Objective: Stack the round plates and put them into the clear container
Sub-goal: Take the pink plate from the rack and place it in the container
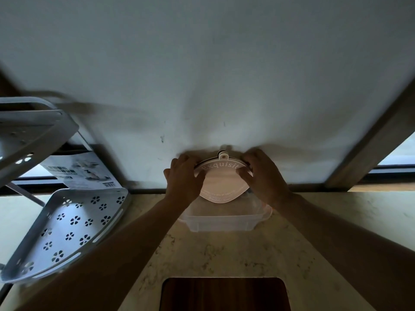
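Note:
A stack of pale pink round plates (222,182), with white lettering on the rim and a small hanging tab at the far edge, is tilted toward me above the clear container (221,222). My left hand (183,178) grips the stack's left edge. On the right edge, my right hand (263,173) holds it with fingers curled over the rim. The stack's near edge dips into the container's open top. The container stands on the marble counter close to the white wall; its back part is hidden behind the plates.
A white perforated corner rack (65,230) with flower-shaped holes stands at the left, a printed box (83,172) behind it. A dark wooden board (224,295) lies at the counter's near edge. A window frame (368,144) runs along the right.

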Demonstrator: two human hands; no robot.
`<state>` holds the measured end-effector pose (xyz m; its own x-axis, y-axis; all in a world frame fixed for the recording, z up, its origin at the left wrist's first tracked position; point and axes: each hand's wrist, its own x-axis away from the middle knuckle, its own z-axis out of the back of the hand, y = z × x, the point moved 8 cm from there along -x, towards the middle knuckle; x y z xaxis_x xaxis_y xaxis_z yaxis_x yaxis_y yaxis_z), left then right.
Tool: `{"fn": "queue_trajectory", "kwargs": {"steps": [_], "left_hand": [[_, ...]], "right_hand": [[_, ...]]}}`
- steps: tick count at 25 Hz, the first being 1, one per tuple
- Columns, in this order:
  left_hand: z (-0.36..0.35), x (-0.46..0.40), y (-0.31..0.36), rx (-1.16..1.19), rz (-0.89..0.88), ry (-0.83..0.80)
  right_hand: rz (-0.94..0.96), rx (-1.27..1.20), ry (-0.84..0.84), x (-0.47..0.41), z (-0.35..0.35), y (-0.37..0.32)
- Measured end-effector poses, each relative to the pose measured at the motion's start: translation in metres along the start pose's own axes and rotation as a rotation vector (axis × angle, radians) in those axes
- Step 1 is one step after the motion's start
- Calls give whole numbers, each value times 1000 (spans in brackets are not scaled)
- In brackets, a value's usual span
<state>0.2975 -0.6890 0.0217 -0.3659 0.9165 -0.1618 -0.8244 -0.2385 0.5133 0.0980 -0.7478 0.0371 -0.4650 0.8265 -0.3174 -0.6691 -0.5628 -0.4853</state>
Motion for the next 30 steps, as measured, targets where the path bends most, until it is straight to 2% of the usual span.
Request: {"fn": "queue_trajectory", "kwargs": {"steps": [7,16,30], "left_hand": [[13,8,0,80,-30,-29],[27,14,4,46,-13,-111],[13,-6,-3,8,-8,-35]], "right_hand": [[11,51,-40,2,4,-10],[-16,21,-109,9,6,-14],[6,129,-61,-3,1,-18]]}}
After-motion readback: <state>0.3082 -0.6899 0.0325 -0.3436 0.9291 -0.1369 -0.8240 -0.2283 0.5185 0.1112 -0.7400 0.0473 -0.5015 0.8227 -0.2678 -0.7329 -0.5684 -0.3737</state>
